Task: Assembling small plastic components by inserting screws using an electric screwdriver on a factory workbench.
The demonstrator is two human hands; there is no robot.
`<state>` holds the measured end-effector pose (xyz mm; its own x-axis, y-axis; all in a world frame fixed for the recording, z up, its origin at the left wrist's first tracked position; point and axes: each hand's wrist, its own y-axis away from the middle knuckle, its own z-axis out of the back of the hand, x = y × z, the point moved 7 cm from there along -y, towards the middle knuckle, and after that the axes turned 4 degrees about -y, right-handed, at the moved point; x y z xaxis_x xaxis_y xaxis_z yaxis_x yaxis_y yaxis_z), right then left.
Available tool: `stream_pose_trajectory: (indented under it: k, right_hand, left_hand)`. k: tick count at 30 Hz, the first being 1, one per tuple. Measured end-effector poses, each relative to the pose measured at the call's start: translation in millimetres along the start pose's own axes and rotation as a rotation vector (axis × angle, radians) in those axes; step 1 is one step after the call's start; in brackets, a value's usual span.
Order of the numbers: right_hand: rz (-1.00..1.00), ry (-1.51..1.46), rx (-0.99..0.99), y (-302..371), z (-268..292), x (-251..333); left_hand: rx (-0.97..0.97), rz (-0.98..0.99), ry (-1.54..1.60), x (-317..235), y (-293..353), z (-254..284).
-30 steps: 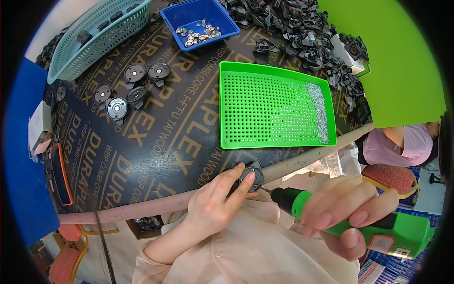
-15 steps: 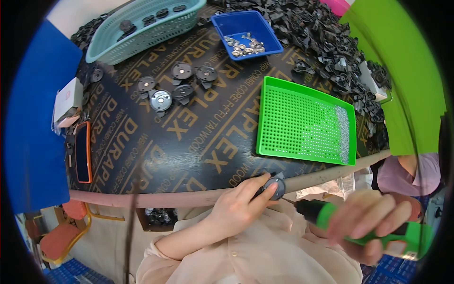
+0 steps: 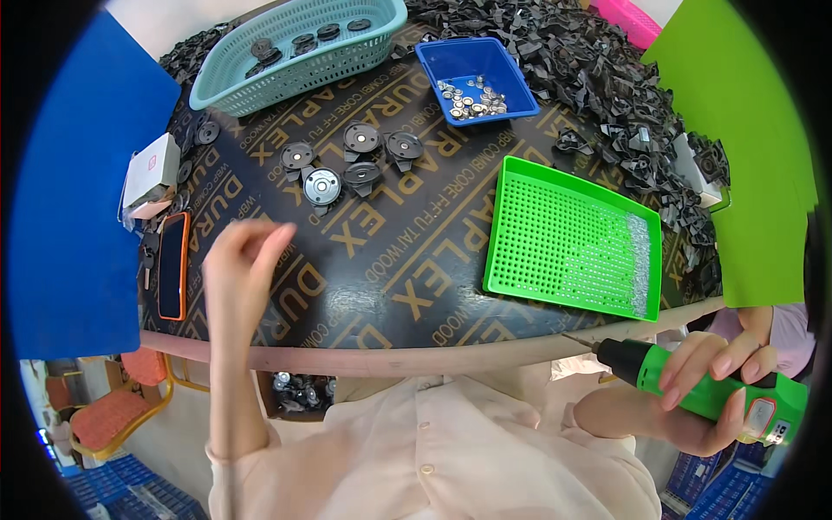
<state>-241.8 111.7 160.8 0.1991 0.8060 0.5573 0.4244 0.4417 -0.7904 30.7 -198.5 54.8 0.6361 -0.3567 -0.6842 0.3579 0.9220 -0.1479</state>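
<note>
My left hand (image 3: pixel 238 269) is over the left part of the table, slightly smeared by motion. Its fingers are bent with the thumb apart, and nothing shows in them. Beyond it lie several black round parts with tabs (image 3: pixel 361 178), one bearing a silver disc (image 3: pixel 321 187). At the lower right, my right hand (image 3: pixel 706 394) wraps round a green and black electric screwdriver (image 3: pixel 659 368). The tool's thin bit points left, by the table's front edge, touching nothing I can see.
A green perforated tray (image 3: pixel 497 234) holds small silvery pieces. Behind are a blue bin (image 3: pixel 433 74) with metal discs and a teal basket (image 3: pixel 286 87) of round parts. Black parts (image 3: pixel 598 78) heap at the back right. A phone (image 3: pixel 173 264) lies left. Another person's sleeve (image 3: pixel 789 334) shows right.
My left hand has moved left and forward from the table's front edge; the black round part it held is no longer seen in it. The screwdriver has shifted right, away from that spot.
</note>
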Motion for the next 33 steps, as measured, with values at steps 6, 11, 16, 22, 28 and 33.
stream_pose_trajectory:
  k: [6, 11, 16, 22, 28, 33]
  right_hand:
    - [-0.003, 0.007, 0.0, -3, 3, 0]
    - [0.006, 0.069, -0.001, -10, 22, -7]
    - [-0.093, 0.045, -0.088, -16, 15, -37]
    - [-0.168, 0.09, -0.01, -10, 0, -68]
    - [-0.21, 0.13, -0.035, -7, -6, -73]
    - [-0.224, 0.183, -0.052, -8, -12, -74]
  left_hand:
    - [0.048, 0.058, -0.233, -3, -48, -39]
    - [0.042, 0.022, -0.092, 14, -43, -40]
    - [0.103, 0.097, 0.249, 15, -10, -33]
    - [0.482, -0.011, 0.443, -75, 68, -72]
    - [0.69, -0.218, 0.405, -104, 97, -120]
    - [0.585, -0.474, 0.266, -113, 106, -123]
